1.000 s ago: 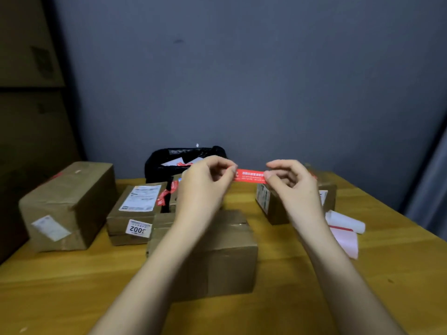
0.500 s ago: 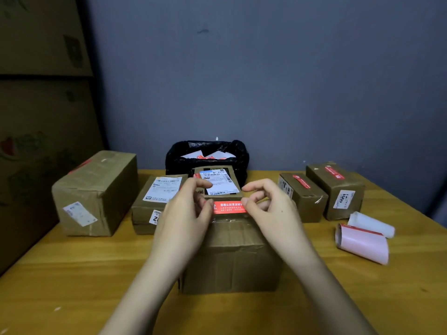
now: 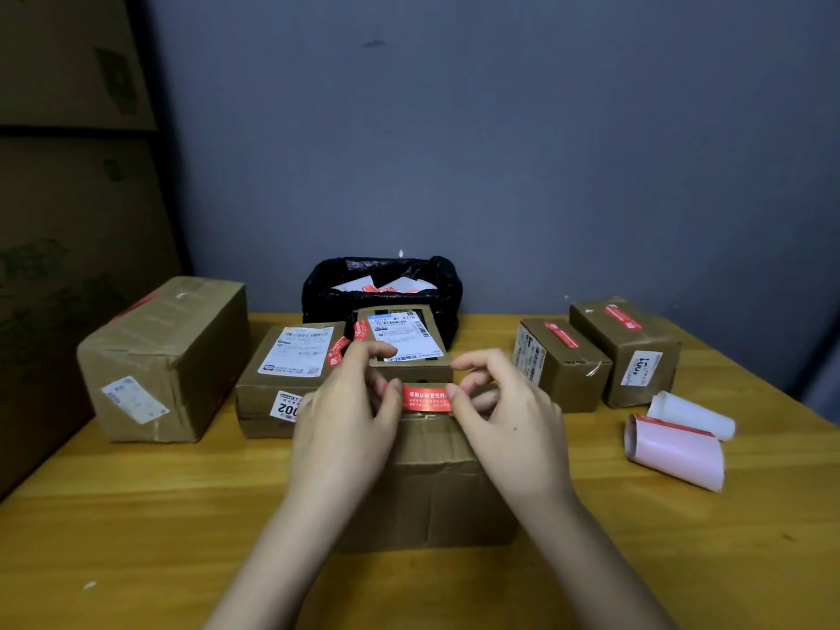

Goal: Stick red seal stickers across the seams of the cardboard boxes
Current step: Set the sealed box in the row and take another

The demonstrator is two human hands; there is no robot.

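Your left hand (image 3: 350, 416) and right hand (image 3: 504, 416) hold a red sticker (image 3: 427, 398) stretched flat between them, each grip pinching one end between thumb and fingers. The sticker sits right at the far top edge of the near box (image 3: 432, 484), which stands on the wooden surface (image 3: 136, 516) directly in front of you; whether it already touches the cardboard cannot be told. Behind the near box lies a flat box (image 3: 404, 343) with a white shipping label, and to its left a labelled box (image 3: 282, 379) marked 002, with a red sticker at its right edge. Far left stands a big box (image 3: 163, 356). To the right, two small boxes (image 3: 559, 361) (image 3: 627, 347) sit side by side, each with a red sticker on top. Near them, at the right, lie two curled backing sheets (image 3: 677, 443). A black bag (image 3: 382, 284) holding paper scraps sits against the wall.
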